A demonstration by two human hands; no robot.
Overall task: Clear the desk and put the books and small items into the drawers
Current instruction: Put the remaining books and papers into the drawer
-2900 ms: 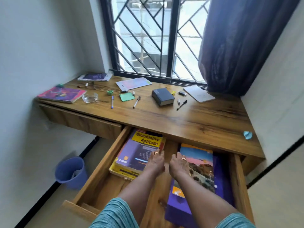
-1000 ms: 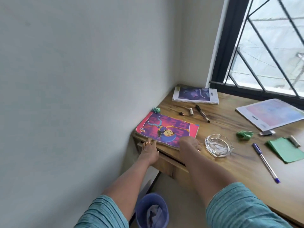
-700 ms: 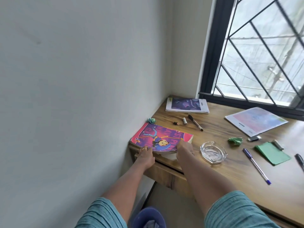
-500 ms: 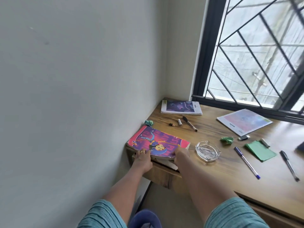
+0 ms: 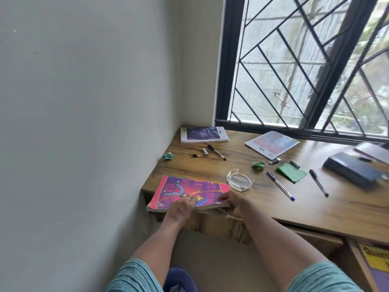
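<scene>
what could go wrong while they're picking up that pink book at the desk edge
1. The glass ashtray sits right beside the pink book's right corner, close to the right hand. Swinging the book up could knock it.
2. The book looks soft and worn. The left hand and right hand grip only its near edge, which overhangs the desk, so it may sag or slip.

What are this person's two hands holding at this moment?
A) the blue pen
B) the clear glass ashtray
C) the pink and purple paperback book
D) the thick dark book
C: the left hand and right hand both grip the near edge of the pink and purple paperback book, which overhangs the wooden desk; the clear glass ashtray sits beside it.
</scene>
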